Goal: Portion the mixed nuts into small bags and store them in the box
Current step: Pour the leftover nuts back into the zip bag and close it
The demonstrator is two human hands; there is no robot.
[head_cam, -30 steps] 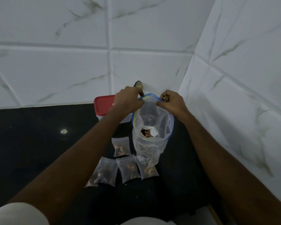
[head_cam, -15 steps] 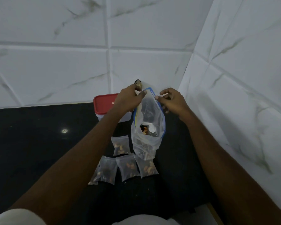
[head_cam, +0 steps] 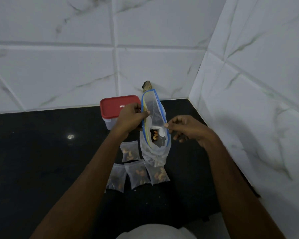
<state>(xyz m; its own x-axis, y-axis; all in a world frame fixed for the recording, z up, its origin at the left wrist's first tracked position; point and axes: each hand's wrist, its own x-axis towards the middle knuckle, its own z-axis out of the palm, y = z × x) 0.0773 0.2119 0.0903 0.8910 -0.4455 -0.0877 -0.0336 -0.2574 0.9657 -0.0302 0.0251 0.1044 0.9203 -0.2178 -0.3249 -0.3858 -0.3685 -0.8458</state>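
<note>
So, the clear plastic zip bag (head_cam: 156, 153) with the blue and yellow seal strips is held up over the glossy black desk (head_cam: 41, 161), near the corner where two white marble-look tiled walls (head_cam: 59, 66) meet. Its mouth faces up towards the camera. The opening is pulled into a long narrow slit, and its long axis runs away from the person towards the back wall. The left grip (head_cam: 130, 118) pinches the left rim by the yellow strip. The right grip (head_cam: 188, 129) pinches the right rim between thumb and forefinger, other fingers loosely curled. You can see mixed nuts (head_cam: 154, 135) down inside (whether the bag's bottom actually sits on the desk, I can't tell).

Four small clear bags of nuts (head_cam: 137, 174) lie flat on the desk just below it, one nearer the box and three in a row closer to the person. The clear plastic box with a red lid (head_cam: 117, 106) sits shut against the back wall, just left of the bag. It has a small white logo on the lid, too tiny to read.
</note>
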